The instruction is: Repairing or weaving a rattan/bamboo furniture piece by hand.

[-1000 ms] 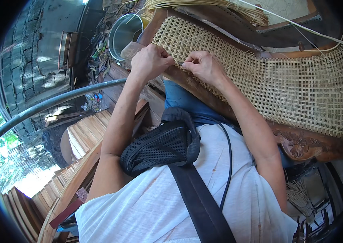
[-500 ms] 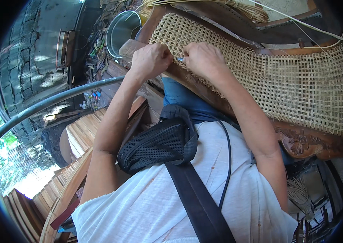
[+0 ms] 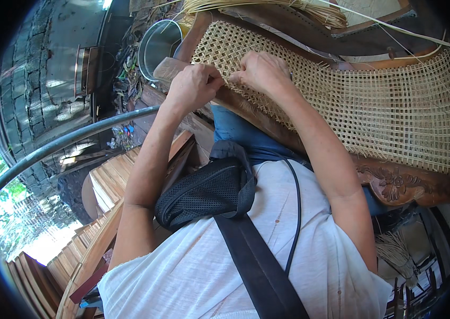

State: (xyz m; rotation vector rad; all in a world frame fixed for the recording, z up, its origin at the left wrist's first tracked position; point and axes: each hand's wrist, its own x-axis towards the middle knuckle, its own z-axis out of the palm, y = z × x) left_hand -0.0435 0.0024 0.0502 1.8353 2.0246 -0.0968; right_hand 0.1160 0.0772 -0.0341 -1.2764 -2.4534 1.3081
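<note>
A woven cane panel (image 3: 379, 101) stretches across a brown wooden furniture frame (image 3: 259, 118), with a carved flower on its near rail. The weave is dense at the left and looser, more like an open grid, toward the right. At the panel's near left corner, my left hand (image 3: 195, 87) is closed, fingertips pinched by the frame's edge. Just to its right, my right hand (image 3: 263, 73) curls closed over the cane, its fingertips close to the left hand's. Whatever lies between the fingers of either hand is hidden.
A metal bucket (image 3: 157, 52) stands beyond my left hand. Loose cane strands (image 3: 315, 13) lie across the far side of the frame. A curved metal pipe (image 3: 81, 135) crosses the left. Wooden pieces (image 3: 113, 178) are stacked beside my left arm. A black mesh pouch (image 3: 203, 191) hangs at my front.
A small shiny tip that showed between my hands is out of sight now. My right hand has shifted slightly left and up; both hands stay at the same corner.
</note>
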